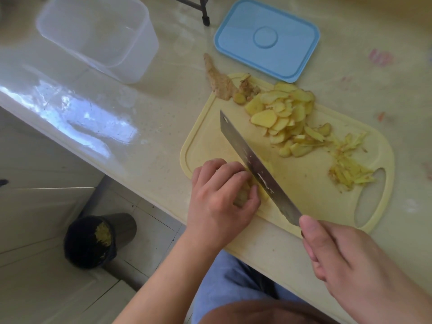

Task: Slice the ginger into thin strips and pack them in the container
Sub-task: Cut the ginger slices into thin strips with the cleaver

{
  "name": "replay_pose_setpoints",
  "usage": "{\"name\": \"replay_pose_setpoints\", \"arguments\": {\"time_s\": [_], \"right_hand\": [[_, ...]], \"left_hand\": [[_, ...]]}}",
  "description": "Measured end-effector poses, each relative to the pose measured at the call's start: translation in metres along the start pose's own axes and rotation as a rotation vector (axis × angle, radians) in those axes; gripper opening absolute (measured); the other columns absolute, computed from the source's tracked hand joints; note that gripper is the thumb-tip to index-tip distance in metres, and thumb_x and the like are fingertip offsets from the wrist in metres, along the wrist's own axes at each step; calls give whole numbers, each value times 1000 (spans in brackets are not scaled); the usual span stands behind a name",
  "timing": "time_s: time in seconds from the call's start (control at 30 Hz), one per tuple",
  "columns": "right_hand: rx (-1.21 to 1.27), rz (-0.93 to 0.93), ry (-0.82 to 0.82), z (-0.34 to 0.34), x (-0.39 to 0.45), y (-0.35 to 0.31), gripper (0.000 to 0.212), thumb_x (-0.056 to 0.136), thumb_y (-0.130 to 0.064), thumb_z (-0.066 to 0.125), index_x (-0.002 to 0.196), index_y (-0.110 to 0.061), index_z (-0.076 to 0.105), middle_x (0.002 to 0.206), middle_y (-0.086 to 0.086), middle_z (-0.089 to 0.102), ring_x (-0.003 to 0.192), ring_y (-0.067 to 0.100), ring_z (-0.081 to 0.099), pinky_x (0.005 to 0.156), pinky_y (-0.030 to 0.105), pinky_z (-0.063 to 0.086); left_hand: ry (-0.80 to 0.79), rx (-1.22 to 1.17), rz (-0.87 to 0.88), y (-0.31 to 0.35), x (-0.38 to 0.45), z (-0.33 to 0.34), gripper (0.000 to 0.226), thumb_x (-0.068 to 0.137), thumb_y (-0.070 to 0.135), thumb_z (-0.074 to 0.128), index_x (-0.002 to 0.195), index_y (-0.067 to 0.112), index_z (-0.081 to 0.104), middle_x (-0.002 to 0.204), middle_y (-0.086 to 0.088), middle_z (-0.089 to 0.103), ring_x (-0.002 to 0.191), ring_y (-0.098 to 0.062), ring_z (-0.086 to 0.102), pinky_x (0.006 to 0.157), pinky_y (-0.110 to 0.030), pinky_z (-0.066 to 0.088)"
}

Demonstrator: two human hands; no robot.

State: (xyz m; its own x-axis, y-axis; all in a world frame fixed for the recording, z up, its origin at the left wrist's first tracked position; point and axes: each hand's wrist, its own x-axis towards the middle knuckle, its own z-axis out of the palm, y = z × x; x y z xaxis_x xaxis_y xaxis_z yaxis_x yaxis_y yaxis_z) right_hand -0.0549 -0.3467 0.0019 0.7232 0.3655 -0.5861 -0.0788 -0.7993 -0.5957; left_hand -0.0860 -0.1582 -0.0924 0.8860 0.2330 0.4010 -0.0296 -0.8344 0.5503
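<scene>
fingers of my left hand (219, 195) curl onto the ginger (243, 195), the knife (257, 164) gripped in my right hand (346, 260) lying lengthwise just beside them.

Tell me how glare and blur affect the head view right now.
Head view: window glare washes out the counter edge at left; the clear container looks soft and pale; the cleaver and ginger slices stay readable; straight edges bow from the wide-angle lens.
</scene>
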Motion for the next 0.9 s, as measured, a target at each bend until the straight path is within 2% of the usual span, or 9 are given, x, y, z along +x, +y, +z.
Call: {"name": "replay_pose_setpoints", "arguments": {"time_s": [0.2,0.33,0.47,0.73,0.9], "right_hand": [[92,41,-19,-1,-2,4,77,68,-85,20,74,-11,43,45,5,41,37,11,36,42,17,27],[120,39,-35,-1,-5,7,76,68,-85,19,70,-14,46,44,2,47,36,10,40,42,16,30],[130,30,-46,0,-7,8,77,70,-84,21,70,-11,44,44,2,44,37,10,38,42,15,27],[76,45,-49,2,-4,11,82,69,-87,17,75,-9,41,49,5,40,42,12,36,49,32,31],[43,45,-41,2,-3,11,82,70,-87,16,75,-9,40,51,7,38,43,12,34,50,33,32]], "left_hand": [[-15,-57,-43,1,0,-2,10,77,15,75,81,6,74,91,-2,71,89,-29,63,76,-44,48],[-30,-33,19,2,-1,-3,7,73,13,76,77,8,73,89,-3,70,88,-29,63,73,-44,46],[-1,-9,38,1,-1,-1,7,72,8,79,72,8,73,84,-5,68,85,-29,63,70,-44,45],[18,-1,33,0,-2,-1,4,78,7,77,75,9,75,83,-3,69,83,-28,63,70,-43,46],[0,1,43,-1,-2,-1,5,81,7,77,78,9,75,86,1,71,84,-25,63,73,-40,46]]}}
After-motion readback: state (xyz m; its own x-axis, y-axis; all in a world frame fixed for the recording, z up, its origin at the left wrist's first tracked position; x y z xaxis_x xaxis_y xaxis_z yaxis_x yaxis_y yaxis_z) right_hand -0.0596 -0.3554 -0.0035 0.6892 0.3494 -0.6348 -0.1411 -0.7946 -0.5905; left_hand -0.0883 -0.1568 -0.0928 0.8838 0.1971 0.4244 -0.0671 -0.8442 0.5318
